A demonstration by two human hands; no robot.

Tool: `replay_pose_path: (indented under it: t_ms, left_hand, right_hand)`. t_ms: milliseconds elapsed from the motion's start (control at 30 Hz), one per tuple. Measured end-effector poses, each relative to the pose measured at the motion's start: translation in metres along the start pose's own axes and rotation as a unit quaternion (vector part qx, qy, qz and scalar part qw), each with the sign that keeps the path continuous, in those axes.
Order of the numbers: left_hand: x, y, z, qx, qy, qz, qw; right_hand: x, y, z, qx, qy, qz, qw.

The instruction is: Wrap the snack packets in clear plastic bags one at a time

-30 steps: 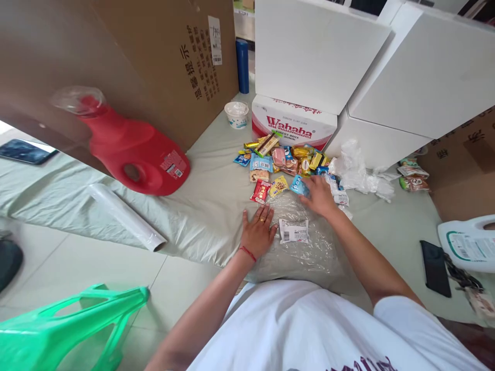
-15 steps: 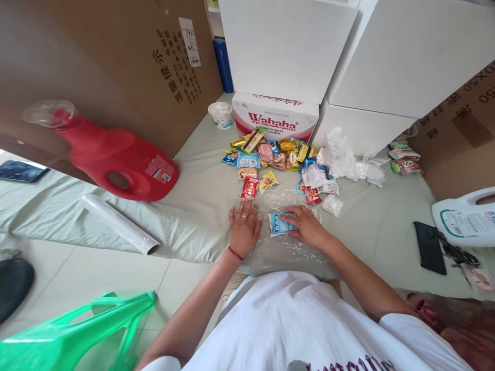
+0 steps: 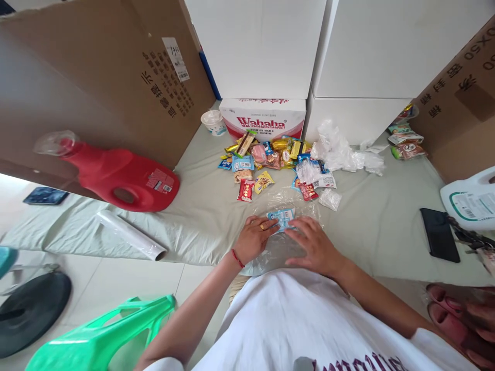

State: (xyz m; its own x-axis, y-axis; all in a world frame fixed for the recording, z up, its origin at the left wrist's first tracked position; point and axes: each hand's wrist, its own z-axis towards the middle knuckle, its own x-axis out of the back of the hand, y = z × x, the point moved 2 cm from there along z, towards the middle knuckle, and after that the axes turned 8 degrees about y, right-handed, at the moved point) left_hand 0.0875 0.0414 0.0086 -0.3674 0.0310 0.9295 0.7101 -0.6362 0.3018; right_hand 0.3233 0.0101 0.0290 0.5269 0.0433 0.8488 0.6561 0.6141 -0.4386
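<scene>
A light-blue snack packet [image 3: 285, 217] lies on a sheet of clear plastic film [image 3: 280, 252] spread at the near edge of the cloth-covered surface. My left hand [image 3: 253, 238], with a ring and a red bracelet, lies open with its fingertips on the packet's left side. On the other side, my right hand [image 3: 315, 247] is open with fingers apart, its fingertips at the packet's right edge; whether they touch it I cannot tell. Just beyond are a red packet [image 3: 245, 190] and a yellow packet [image 3: 264, 182].
Several wrapped snacks [image 3: 273, 154] lie heaped before a Wahaha carton [image 3: 263, 116]. Crumpled clear plastic [image 3: 336, 147] sits to their right. At left are a red jug [image 3: 124, 178] and a white roll [image 3: 131, 235]; at right, a phone [image 3: 439, 234] and a white jug [image 3: 472, 201].
My left hand has moved right onto the blue packet. My right hand has drawn back from on top of it, toward me. The packet now sits slightly farther off, and the view has shifted.
</scene>
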Motion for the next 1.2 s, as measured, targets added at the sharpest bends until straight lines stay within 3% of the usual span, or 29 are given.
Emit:
replay_pose_path:
  t_ms: [100, 200, 333, 500, 600, 733, 833, 967, 1067, 1133, 1200]
  left_hand:
    - [0.002, -0.001, 0.000, 0.015, -0.005, 0.006, 1.000]
    - [0.005, -0.001, 0.003, 0.018, -0.018, 0.003, 1.000]
    - [0.010, -0.002, 0.009, 0.019, -0.028, -0.002, 0.999]
    - [0.013, -0.005, 0.014, 0.011, -0.045, -0.020, 0.999]
    - [0.019, -0.014, 0.005, 0.024, -0.045, -0.070, 0.996]
    - [0.025, -0.025, -0.024, 0.015, -0.028, -0.144, 0.989]
    - [0.020, -0.026, -0.036, 0.026, 0.010, -0.145, 0.989]
    - [0.009, -0.029, -0.032, 0.120, 0.113, -0.172, 0.971]
    - [0.002, -0.044, -0.031, 0.279, 0.189, -0.203, 0.919]
    - [0.000, -0.058, -0.037, 0.388, 0.207, -0.193, 0.877]
    - [0.002, -0.067, -0.046, 0.458, 0.223, -0.149, 0.848]
  right_hand:
    - [-0.020, -0.007, -0.023, -0.008, -0.027, -0.025, 0.999]
    - [-0.027, -0.001, -0.021, -0.036, -0.004, -0.015, 0.999]
    - [-0.009, 0.010, 0.016, -0.043, 0.025, 0.036, 0.998]
    - [-0.010, 0.026, 0.073, -0.121, -0.068, 0.039, 0.990]
    - [-0.022, 0.033, 0.090, -0.161, -0.108, 0.002, 0.981]
    - [-0.029, 0.036, 0.089, -0.164, -0.099, -0.003, 0.982]
    - [-0.031, 0.037, 0.083, -0.167, -0.092, 0.008, 0.982]
    - [-0.033, 0.040, 0.080, -0.159, -0.078, 0.029, 0.984]
    - [-0.035, 0.044, 0.080, -0.163, -0.071, 0.053, 0.983]
    - [-0.036, 0.047, 0.081, -0.170, -0.072, 0.069, 0.980]
    - [-0.036, 0.048, 0.082, -0.182, -0.078, 0.081, 0.977]
